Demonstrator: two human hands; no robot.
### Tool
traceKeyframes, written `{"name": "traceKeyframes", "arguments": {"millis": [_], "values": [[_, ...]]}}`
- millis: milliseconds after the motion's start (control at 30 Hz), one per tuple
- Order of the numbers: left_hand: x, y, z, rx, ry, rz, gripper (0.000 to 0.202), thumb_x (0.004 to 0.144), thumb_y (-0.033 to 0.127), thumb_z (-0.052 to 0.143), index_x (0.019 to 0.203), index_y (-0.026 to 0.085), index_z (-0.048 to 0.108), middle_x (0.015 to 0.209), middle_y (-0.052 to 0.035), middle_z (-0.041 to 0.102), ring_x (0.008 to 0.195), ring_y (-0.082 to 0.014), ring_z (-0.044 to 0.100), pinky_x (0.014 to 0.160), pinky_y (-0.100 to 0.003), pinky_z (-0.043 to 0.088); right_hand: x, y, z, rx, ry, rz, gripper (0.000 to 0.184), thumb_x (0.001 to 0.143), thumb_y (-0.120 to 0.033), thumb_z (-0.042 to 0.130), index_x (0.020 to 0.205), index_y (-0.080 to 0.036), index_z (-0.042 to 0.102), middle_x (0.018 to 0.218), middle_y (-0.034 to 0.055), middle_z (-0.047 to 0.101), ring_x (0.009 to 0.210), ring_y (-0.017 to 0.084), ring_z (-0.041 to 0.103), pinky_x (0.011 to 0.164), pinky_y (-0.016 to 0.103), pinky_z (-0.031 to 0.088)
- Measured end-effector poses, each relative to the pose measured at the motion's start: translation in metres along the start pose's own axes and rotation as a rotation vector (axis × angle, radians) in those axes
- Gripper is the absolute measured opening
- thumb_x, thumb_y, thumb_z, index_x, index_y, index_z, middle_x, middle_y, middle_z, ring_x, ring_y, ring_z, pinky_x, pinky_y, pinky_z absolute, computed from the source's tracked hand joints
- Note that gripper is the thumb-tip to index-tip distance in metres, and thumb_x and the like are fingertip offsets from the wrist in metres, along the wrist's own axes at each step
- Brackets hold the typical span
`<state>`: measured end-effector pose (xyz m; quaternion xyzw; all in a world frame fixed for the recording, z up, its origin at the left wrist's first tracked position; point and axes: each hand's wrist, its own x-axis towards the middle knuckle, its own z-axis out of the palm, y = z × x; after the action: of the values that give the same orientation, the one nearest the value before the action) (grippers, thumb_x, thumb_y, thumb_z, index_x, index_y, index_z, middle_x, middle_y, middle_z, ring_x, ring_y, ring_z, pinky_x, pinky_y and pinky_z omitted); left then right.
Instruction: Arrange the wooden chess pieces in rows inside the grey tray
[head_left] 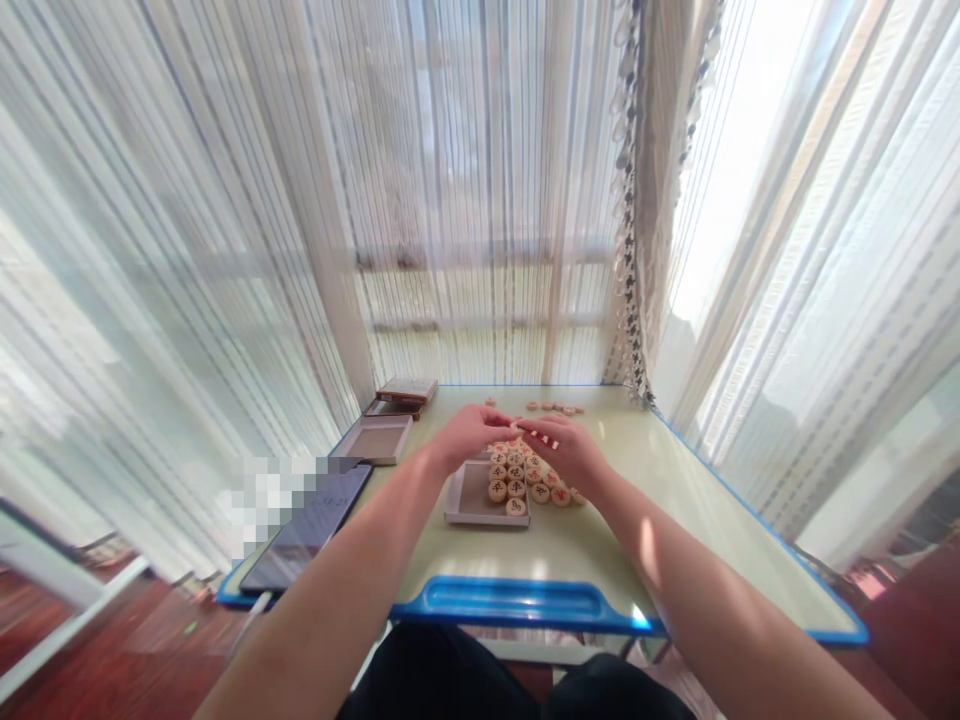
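Over the far end of an open shallow box (486,520), my left hand (477,428) and my right hand (568,443) meet at the fingertips. A small pale xiangqi piece (516,427) shows between them, pinched by the fingers of both. Red-and-white marks like painted nails show along my right fingers. Inside the box, round wooden xiangqi pieces (515,489) with dark characters stand in rows along its right side. More xiangqi pieces (560,496), some with red characters, lie close together just right of the box, partly hidden under my right hand.
Loose pieces (555,406) lie near the table's far edge. At the left are an empty box lid (373,440), stacked boxes (405,390) and a dark tablet (311,530). The pale table has a blue rim with a raised handle (517,600). Sheer curtains (480,200) hang behind.
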<state>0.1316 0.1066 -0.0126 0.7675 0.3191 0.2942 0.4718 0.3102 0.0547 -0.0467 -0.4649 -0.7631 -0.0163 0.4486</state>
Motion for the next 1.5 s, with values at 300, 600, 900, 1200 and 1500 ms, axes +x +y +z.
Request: {"name": "traceKeyframes", "arguments": {"millis": [300,600,900,1200,1500], "values": [[-0.063,0.010,-0.002,-0.203,0.026,0.250,0.037,0.071,0.033,0.065,0.103,0.014,0.066,0.098,-0.0089,0.068,0.096,-0.0220,0.060,0.087,-0.034,0.045,-0.005,-0.078,-0.006,0.130,0.017,0.080,0.025,0.080,-0.033,0.055,0.097,-0.021,0.067,0.090,0.0052,0.070,0.079,0.018,0.064,0.072,0.032,0.051],[-0.090,-0.038,-0.012,0.267,0.403,0.222,0.033,0.074,0.035,0.061,0.099,0.016,0.066,0.092,-0.0077,0.069,0.082,-0.0198,0.060,0.075,-0.033,0.047,-0.045,-0.094,0.033,0.084,0.276,0.157,0.027,0.077,-0.030,0.055,0.101,-0.021,0.063,0.095,0.0060,0.069,0.090,0.021,0.061,0.083,0.039,0.048],[-0.102,-0.046,0.006,0.553,0.462,0.357,0.018,0.074,0.031,0.061,0.085,0.018,0.067,0.085,-0.0050,0.068,0.086,-0.0192,0.057,0.084,-0.032,0.043,-0.051,-0.094,0.039,-0.112,0.250,-0.009,0.016,0.077,-0.024,0.056,0.088,-0.022,0.068,0.085,0.0034,0.069,0.083,0.019,0.058,0.082,0.035,0.046],[-0.102,-0.044,0.006,0.576,0.426,0.302,0.024,0.074,0.034,0.059,0.089,0.019,0.070,0.099,-0.0091,0.063,0.099,-0.0238,0.051,0.096,-0.039,0.033,-0.054,-0.093,0.040,-0.087,0.154,0.061,0.018,0.078,-0.023,0.053,0.087,-0.024,0.068,0.092,0.0035,0.067,0.091,0.020,0.057,0.089,0.037,0.043],[-0.095,-0.052,0.004,0.689,0.488,0.159,0.015,0.067,0.032,0.063,0.071,0.019,0.069,0.090,-0.0055,0.063,0.093,-0.0222,0.050,0.090,-0.034,0.036,-0.056,-0.079,0.036,-0.123,0.270,0.248,0.029,0.075,-0.031,0.056,0.098,-0.016,0.064,0.103,0.0114,0.058,0.106,0.026,0.049,0.096,0.041,0.035]]}}
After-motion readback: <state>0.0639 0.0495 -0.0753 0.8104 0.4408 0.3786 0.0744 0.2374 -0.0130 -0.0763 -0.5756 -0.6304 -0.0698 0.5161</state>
